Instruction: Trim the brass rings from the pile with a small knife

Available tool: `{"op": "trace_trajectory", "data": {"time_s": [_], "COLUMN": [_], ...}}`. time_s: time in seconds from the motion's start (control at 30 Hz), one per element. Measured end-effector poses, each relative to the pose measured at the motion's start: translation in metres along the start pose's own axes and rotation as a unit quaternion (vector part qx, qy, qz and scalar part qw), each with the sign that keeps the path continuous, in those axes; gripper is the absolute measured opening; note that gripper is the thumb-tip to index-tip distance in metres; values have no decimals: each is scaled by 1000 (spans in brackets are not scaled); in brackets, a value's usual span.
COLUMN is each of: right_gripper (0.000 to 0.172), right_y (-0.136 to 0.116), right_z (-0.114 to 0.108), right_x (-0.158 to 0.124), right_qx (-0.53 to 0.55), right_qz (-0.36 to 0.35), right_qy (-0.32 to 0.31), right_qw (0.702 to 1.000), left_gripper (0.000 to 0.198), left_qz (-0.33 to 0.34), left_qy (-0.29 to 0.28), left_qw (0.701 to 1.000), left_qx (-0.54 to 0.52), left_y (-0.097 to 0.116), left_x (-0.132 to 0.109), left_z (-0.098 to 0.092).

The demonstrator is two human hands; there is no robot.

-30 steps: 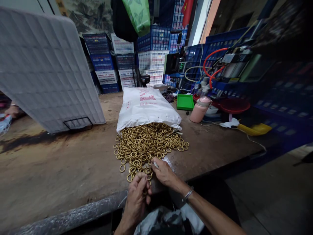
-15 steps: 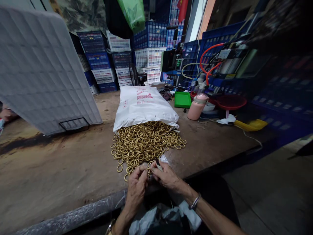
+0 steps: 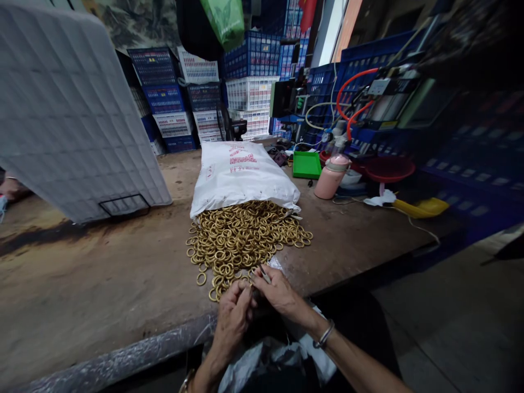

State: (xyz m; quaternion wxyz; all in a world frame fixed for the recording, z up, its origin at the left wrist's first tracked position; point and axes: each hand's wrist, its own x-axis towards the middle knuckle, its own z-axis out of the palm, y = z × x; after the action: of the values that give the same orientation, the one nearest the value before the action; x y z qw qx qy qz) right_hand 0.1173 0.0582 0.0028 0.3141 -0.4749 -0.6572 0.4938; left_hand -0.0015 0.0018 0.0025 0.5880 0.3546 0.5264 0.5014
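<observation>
Both hands are right at the front edge of a heap of brass-coloured rings [image 3: 237,234], which spills out of the mouth of a white sack [image 3: 245,177] with red print, on a worn brown bench [image 3: 102,289]. The left hand [image 3: 235,312] is curled in, thumb pressed up against the index finger, no real gap there; can't tell what's in that pinch because the knuckles cover it. The right hand [image 3: 282,295] is closed around a slim tool [image 3: 265,274], with the fingertips of the 2 hands nearly meeting. The sack sits over the back of the heap, so no clue how many rings are under it. On the left a big grey ribbed panel [image 3: 82,120] on a black wire stand [image 3: 125,204] blocks a good chunk of the bench, and just past it you can make out another person's hand [image 3: 13,188]. Right of the sack it's cluttered: green tray [image 3: 306,165], pink bottle [image 3: 329,180], red dish [image 3: 388,168], yellow scoop [image 3: 423,208], plus some kit with a red hose [image 3: 344,90] looping off it. Behind all that are stacked blue and white crates [image 3: 158,66], with a green bag [image 3: 225,24] hanging in front and hiding part of them.
</observation>
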Motion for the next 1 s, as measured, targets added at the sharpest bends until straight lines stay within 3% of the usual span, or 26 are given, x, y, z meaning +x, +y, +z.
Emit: {"op": "trace_trajectory", "data": {"time_s": [0.33,0.6,0.8,0.9,1.0], "right_gripper": [26,27,20,10,17], "right_y": [-3,-16,-11,-8,-6], "right_z": [3,0,-1,-1,2], "right_x": [-4,-9,-8,-12,-16], "right_qx": [-81,-112,-157,-199,-231], "right_qz": [-58,-95,-71,-85,-97], "right_qy": [-1,-10,22,-17,-53], "right_qw": [995,989,985,976,967], "left_gripper": [30,34,31,31,34], "left_qz": [-71,-59,-46,-31,-24], "left_qy": [-62,-50,-41,-35,-29], "left_qw": [991,994,993,994,994], "left_qx": [-97,-79,-100,-102,-102], "left_y": [6,4,3,2,3], "left_x": [-6,-8,-9,-8,-7], "left_z": [-6,-8,-6,-6,-5]}}
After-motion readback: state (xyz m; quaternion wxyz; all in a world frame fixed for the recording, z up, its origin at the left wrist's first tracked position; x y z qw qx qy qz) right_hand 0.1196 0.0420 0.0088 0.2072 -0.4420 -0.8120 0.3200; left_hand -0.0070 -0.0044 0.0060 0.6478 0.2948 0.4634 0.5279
